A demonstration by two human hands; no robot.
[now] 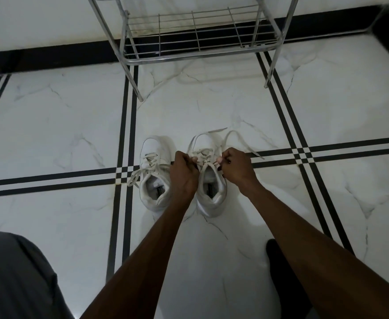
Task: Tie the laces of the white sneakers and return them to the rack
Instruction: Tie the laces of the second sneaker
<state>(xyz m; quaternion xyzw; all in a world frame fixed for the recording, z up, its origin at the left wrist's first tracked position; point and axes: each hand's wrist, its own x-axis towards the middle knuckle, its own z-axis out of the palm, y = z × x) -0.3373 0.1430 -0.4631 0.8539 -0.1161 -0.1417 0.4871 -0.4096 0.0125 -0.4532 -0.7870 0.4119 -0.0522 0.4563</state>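
Two white sneakers stand side by side on the marble floor, toes pointing away from me. The left sneaker (153,180) has loose laces trailing off to its left. Over the right sneaker (210,194), my left hand (184,171) and my right hand (236,168) each pinch a part of its laces (237,137), which loop out past the toe to the right. The metal wire shoe rack (195,35) stands against the wall beyond the shoes, its bottom shelf bare.
The floor is white marble tile with black stripe borders (126,125). A black skirting (50,58) runs along the wall. My grey-clad knee (16,277) fills the lower left, and a dark foot (281,272) rests under my right forearm.
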